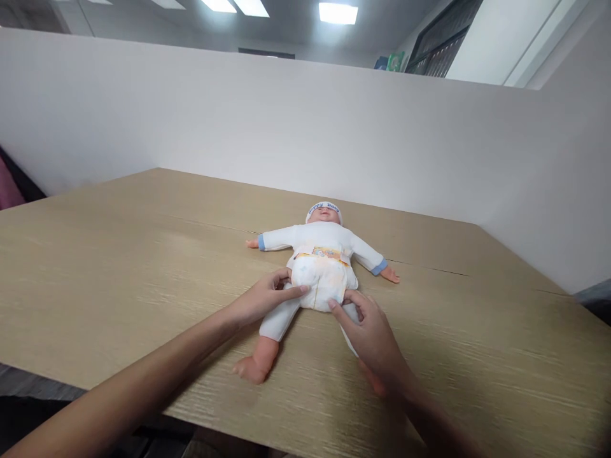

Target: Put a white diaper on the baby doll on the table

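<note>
A baby doll [324, 232] lies on its back on the wooden table, arms spread and head away from me. It wears white clothes with blue cuffs and a white cap [324, 206] with blue lettering. Around its hips is a white diaper [317, 277] with a yellow-orange printed waistband. My left hand [267, 294] is closed on the diaper's edge at the leg on the left, thumb on top. On the other side, my right hand [370, 324] pinches the diaper's edge by the other leg. Both hands' fingertips are partly hidden, and my right hand covers much of that leg.
The wooden table [143, 254] has thin seams across its top and a near edge just below my forearms. A white partition [238, 121] rises behind it and along the right. Something pink [8, 184] shows beyond the table at the far left.
</note>
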The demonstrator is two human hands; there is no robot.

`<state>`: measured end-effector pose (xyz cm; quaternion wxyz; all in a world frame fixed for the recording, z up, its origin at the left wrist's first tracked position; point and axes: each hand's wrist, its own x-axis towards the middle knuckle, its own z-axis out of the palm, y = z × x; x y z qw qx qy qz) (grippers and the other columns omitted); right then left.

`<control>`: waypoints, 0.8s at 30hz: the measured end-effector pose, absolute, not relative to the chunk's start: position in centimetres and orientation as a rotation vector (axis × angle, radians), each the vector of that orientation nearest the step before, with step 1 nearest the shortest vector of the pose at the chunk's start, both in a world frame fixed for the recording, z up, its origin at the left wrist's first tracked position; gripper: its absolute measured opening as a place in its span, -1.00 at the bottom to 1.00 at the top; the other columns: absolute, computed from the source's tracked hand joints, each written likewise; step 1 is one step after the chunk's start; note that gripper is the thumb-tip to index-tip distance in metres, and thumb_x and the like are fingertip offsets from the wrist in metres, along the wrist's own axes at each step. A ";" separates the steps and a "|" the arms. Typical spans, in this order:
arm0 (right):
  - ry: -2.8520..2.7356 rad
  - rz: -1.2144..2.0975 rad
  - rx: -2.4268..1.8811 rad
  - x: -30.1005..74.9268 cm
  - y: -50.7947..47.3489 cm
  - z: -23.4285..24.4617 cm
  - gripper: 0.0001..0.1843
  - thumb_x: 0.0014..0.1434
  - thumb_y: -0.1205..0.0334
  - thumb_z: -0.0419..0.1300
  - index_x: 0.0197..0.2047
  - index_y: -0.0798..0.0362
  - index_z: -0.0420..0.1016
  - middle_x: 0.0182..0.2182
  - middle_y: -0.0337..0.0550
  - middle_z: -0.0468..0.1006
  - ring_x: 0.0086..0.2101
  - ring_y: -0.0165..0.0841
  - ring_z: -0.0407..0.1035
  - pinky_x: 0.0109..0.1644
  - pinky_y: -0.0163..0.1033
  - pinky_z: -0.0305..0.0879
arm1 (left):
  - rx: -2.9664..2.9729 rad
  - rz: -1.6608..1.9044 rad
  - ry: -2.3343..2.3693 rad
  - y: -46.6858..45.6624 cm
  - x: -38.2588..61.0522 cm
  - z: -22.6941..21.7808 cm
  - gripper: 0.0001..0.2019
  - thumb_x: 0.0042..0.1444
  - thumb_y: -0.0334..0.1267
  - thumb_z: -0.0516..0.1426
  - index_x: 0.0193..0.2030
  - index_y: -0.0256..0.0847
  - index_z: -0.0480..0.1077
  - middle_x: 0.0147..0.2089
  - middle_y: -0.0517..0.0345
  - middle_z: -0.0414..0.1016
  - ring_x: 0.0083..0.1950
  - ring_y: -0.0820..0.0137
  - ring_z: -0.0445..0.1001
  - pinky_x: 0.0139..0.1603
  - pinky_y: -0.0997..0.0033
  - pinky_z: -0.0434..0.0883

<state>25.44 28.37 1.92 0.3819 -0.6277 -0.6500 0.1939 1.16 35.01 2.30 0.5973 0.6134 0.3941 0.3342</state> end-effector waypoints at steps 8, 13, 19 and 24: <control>-1.603 0.435 -1.591 25.7 27.3 2.1 -0.60 0.39 -0.20 0.19 -0.11 -0.09 0.70 -0.11 -0.05 0.65 -0.05 -0.06 0.44 0.08 0.03 0.37 | 1.283 0.798 0.787 35.3 0.7 2.2 -0.50 0.20 0.10 0.42 0.12 -0.16 0.52 0.03 -0.05 0.69 0.12 0.06 0.63 0.18 0.07 0.54; -1.732 0.332 -1.562 27.4 25.9 2.6 -0.67 0.40 -0.13 0.23 -0.02 -0.16 0.73 0.08 -0.03 0.60 0.13 -0.03 0.43 0.26 0.10 0.35 | 1.411 0.868 0.853 34.7 -1.1 1.5 -0.52 0.33 0.06 0.34 0.24 -0.11 0.41 0.13 -0.04 0.67 0.14 0.15 0.61 0.16 0.15 0.49; -1.719 -0.136 -1.553 32.6 31.8 2.6 -0.65 0.43 -0.11 0.19 0.04 -0.04 0.56 -0.04 0.05 0.64 -0.04 -0.04 0.47 0.17 0.08 0.38 | 2.181 1.124 1.341 40.4 -3.9 -0.3 -0.54 0.44 0.05 0.18 0.30 -0.18 0.34 0.26 -0.17 0.57 0.24 0.04 0.48 0.35 -0.05 0.35; -1.936 -0.459 -1.608 34.8 40.3 0.6 -0.40 0.42 -0.09 0.13 0.34 0.13 0.42 0.25 0.28 0.54 0.18 0.16 0.39 0.25 0.19 0.32 | 2.624 1.059 1.378 47.6 -2.9 -0.4 -0.34 0.41 0.18 0.17 0.44 -0.23 0.26 0.46 -0.27 0.42 0.41 -0.07 0.34 0.48 -0.13 0.19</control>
